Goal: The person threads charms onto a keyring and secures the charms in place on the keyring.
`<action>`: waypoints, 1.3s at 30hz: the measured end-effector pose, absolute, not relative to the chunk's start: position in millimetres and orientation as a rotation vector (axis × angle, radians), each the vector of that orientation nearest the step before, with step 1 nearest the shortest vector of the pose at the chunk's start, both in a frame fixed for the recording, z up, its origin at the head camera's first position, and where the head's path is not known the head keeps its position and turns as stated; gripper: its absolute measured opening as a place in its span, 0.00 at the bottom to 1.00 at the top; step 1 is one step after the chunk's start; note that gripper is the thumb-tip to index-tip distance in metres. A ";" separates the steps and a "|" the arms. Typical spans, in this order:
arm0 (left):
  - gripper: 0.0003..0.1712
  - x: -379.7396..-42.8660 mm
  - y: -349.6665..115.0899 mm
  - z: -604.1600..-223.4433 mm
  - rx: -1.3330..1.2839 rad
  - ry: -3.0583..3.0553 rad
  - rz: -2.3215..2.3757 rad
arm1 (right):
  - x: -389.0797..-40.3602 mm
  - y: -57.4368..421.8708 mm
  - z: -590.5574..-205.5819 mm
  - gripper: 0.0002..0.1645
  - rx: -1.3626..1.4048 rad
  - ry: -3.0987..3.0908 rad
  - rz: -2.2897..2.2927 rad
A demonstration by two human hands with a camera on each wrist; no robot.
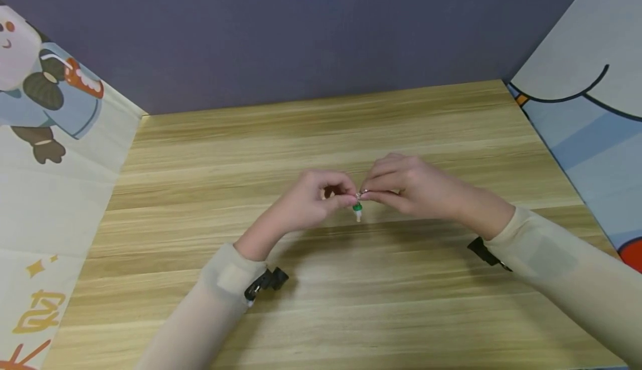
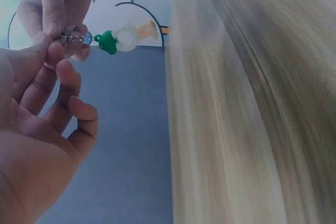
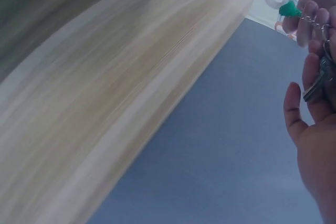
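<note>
Over the middle of the table, both hands meet at a small keychain (image 1: 358, 208). Its charm hangs down: a green piece (image 2: 106, 42) on top, then a white round part (image 2: 127, 38) and a pale peach end (image 2: 147, 30). My left hand (image 1: 316, 203) pinches the short metal chain (image 2: 74, 39) between thumb and index finger, the other fingers loosely bent. From the right, my right hand (image 1: 408, 186) pinches the metal end of the keychain. In the right wrist view a ring and a metal clasp (image 3: 316, 86) show at its fingers, partly hidden by them.
The wood-grain tabletop (image 1: 311, 292) lies under both hands. A dark blue-grey panel (image 1: 321, 35) stands along its back edge, with cartoon-printed panels at the left (image 1: 65, 191) and right (image 1: 577, 130). Black wrist straps (image 1: 263, 283) sit at the sleeves.
</note>
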State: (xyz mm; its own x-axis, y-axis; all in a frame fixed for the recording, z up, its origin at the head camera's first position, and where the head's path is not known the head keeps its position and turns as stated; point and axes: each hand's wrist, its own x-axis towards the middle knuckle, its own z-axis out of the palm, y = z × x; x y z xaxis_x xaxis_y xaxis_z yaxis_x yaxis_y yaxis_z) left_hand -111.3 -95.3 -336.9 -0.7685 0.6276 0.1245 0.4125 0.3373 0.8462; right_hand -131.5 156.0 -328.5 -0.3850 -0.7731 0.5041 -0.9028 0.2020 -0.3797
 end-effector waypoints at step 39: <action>0.05 -119.2 -87.9 -346.3 1.077 2.695 1.318 | -134.7 158.0 -348.0 0.10 1.343 -2.304 1.087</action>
State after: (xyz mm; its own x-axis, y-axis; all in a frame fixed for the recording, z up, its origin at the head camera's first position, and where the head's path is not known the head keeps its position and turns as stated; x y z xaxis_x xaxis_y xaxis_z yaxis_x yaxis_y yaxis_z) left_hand -119.2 -87.9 -346.3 -0.7707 0.5523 0.3179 0.5901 0.4301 0.6833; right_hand -134.7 158.0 -348.0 -0.5385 -0.6356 0.5533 -0.8311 0.2923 -0.4731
